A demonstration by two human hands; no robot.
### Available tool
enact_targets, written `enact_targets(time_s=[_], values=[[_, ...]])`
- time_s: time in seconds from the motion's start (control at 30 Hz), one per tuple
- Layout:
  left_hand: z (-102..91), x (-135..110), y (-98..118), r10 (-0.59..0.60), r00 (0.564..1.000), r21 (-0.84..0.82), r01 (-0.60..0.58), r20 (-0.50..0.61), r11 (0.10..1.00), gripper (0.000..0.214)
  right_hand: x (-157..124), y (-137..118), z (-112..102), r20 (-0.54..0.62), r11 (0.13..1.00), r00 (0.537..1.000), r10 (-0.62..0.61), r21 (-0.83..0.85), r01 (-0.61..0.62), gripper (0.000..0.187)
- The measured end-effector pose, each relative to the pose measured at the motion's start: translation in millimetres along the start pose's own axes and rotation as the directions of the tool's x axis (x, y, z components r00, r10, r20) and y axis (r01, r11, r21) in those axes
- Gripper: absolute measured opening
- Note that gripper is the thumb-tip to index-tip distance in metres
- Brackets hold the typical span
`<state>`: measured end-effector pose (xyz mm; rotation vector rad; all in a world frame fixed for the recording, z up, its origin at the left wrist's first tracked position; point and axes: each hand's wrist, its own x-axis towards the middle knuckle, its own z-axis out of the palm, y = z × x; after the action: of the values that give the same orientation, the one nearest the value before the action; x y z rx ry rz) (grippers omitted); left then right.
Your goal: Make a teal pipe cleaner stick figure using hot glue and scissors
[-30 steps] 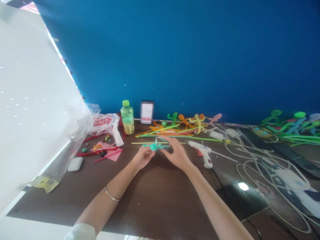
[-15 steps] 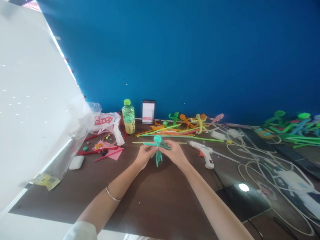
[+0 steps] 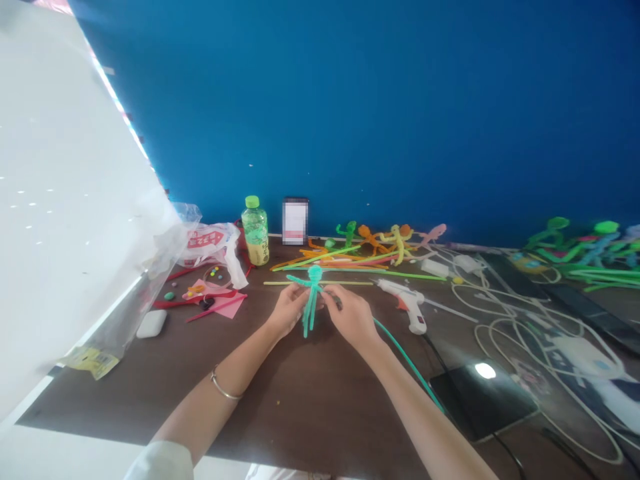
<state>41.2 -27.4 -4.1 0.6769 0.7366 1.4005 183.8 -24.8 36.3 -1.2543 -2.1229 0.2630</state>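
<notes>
A teal pipe-cleaner figure [image 3: 315, 275] is upright between my hands, with a coiled round head, an arm sticking out left and legs hanging down. My left hand [image 3: 290, 310] is closed on its body from the left. From the right, the fingertips of my right hand [image 3: 351, 315] pinch its other side, near the right arm. A long teal pipe cleaner [image 3: 410, 363] emerges beside my right wrist and runs down along the forearm; where it joins the figure, if it does, is hidden by the hand.
A hot glue gun [image 3: 411, 303] lies to the right, near a black tablet-like slab [image 3: 483, 400] and tangled white cables. Behind are loose pipe cleaners [image 3: 345, 261], several finished figures [image 3: 399, 241], a phone [image 3: 295, 221] and a green-capped bottle [image 3: 255, 233]. A white case [image 3: 151, 324] sits left.
The figure has turned between my hands, so its legs hang more to the left. A long teal pipe cleaner now shows beside my right wrist. Both hands stay in nearly the same place.
</notes>
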Motion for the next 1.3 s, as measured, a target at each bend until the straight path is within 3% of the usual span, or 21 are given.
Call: enact_targets(time_s=[0.17, 0.37, 0.63, 0.97, 1.07, 1.13, 1.3], values=[[1.7, -4, 5, -0.03, 0.998, 0.031, 0.028, 0.053, 0.999, 0.034, 1, -2, 3, -0.04, 0.995, 0.999, -0.018, -0.097, 0.014, 0.019], [4.6, -6, 9, -0.024, 0.997, 0.002, 0.023, 0.069, 1.0, 0.027, 0, -9, 5, -0.059, 0.996, 0.998, 0.011, -0.082, -0.016, 0.019], [2.0, -3, 7, 0.004, 1.0, 0.053, -0.003, -0.016, 0.999, 0.029, 1, -16, 7, -0.033, 0.998, 0.998, 0.054, 0.045, -0.053, 0.017], [-2.4, -3, 6, 0.006, 0.999, 0.122, -0.011, 0.044, 0.992, 0.033, 6, -8, 1, 0.034, 0.949, 0.996, 0.085, 0.301, -0.092, 0.016], [-3.3, -4, 6, 0.008, 0.999, 0.144, -0.016, 0.052, 0.989, 0.032, 8, -3, -6, 0.119, 0.943, 0.991, 0.066, 0.318, -0.101, 0.018], [-3.8, -4, 7, 0.01, 0.998, 0.155, -0.02, 0.063, 0.988, 0.032, 11, 1, -15, 0.249, 0.929, 0.968, 0.034, 0.348, -0.122, 0.021], [-3.6, -7, 6, -0.056, 0.984, 0.19, 0.023, 0.171, 0.982, 0.031, 28, 19, -39, 0.591, 0.92, 0.797, -0.127, 0.37, -0.128, 0.028]])
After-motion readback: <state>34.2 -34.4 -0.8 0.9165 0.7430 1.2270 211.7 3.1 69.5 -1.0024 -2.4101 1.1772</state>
